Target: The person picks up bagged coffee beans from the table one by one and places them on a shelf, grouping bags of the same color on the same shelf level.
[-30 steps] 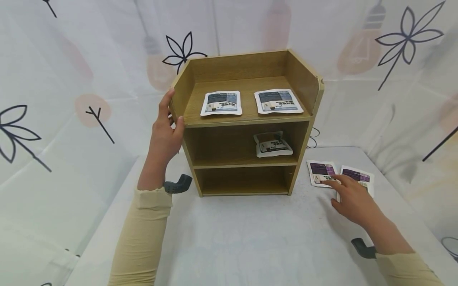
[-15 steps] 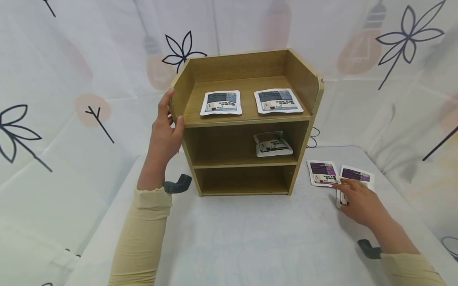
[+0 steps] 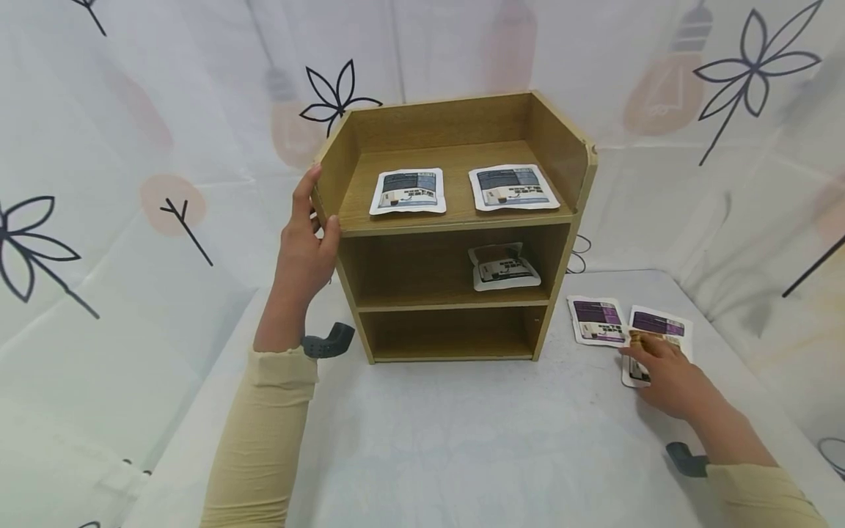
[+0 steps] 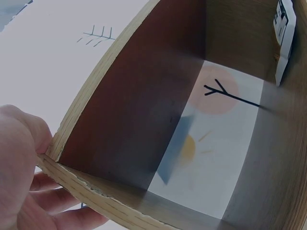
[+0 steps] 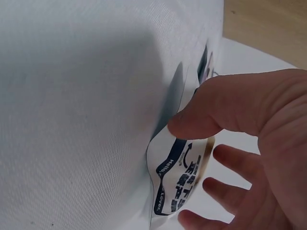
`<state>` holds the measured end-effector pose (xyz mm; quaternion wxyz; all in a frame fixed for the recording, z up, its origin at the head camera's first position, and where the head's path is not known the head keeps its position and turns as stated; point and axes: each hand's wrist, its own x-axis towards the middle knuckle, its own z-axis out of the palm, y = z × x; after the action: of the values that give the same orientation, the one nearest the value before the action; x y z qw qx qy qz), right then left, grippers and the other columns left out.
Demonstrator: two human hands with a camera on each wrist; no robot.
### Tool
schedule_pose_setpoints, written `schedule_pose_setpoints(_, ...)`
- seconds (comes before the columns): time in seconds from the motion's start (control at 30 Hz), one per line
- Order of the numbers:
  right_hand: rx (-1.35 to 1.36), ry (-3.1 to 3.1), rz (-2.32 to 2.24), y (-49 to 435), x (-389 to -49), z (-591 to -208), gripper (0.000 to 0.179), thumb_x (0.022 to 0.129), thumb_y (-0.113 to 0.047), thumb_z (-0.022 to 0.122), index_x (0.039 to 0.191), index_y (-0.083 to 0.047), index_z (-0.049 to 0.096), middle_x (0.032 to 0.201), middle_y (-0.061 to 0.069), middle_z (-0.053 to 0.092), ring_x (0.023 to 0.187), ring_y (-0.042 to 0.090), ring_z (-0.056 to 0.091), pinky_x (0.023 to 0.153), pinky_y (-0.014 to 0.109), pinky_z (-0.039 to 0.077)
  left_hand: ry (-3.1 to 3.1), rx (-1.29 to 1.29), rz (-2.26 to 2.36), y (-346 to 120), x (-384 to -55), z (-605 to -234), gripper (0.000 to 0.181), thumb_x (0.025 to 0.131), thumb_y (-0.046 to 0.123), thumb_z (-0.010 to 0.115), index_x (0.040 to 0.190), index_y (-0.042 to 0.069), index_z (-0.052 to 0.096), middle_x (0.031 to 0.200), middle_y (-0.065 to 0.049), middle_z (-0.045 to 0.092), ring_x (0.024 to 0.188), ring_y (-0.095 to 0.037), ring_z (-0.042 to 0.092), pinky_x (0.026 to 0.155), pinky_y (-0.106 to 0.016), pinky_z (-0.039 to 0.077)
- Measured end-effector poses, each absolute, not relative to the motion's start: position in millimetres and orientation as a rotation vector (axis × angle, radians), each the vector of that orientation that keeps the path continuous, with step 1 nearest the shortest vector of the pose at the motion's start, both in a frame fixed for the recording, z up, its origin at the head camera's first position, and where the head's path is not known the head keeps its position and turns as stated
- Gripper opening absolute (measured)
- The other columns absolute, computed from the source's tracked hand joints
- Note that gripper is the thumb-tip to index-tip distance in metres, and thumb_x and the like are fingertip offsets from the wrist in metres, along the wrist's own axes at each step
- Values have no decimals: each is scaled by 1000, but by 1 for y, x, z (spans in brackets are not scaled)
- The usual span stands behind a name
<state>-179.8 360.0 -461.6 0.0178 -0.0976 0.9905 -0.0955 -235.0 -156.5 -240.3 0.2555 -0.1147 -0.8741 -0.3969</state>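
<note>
My left hand (image 3: 306, 246) grips the upper left side of a small wooden shelf (image 3: 452, 226), thumb at the front edge and fingers outside. In the left wrist view the same hand holds the board's corner. At the right, my right hand (image 3: 673, 378) lies over a white and purple packet (image 3: 660, 323), pinching it between thumb and fingers. In the right wrist view this packet (image 5: 168, 163) looks bent and puffed, still against the table. A second purple packet (image 3: 597, 320) lies flat just to its left.
Two blue-grey packets (image 3: 409, 191) lie on the shelf's top. A dark-printed packet (image 3: 503, 268) sits on the middle shelf at the right. White cloth covers the table (image 3: 455, 440); a patterned curtain (image 3: 218, 110) hangs behind. A thin cable (image 3: 579, 257) shows behind the shelf.
My right hand has shifted right and slightly down, from between the two purple packets onto the right one, and its fingers have drawn together. My left hand stays on the shelf.
</note>
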Motion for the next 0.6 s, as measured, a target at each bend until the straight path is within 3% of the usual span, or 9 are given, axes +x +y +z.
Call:
schedule_pose_setpoints(0.43,-244,3041,-310,361,-181,-463,58,73,-3,73,129,-11,58,145,35,25,124,62,25,82,77,39,-2371,-304,-1081,-156,-234,-239,67,99,17,45,147,52,14,154,-16,32,133,-37,47,95,-52,51)
schedule_pose_setpoints(0.6,-241,3032,-332,360,-181,-461,57,73,-9,75,128,-10,58,145,35,26,124,62,26,84,78,38,-2377,-299,-1090,-156,-234,-240,68,100,17,45,146,54,13,154,-16,31,134,-37,46,95,-53,50)
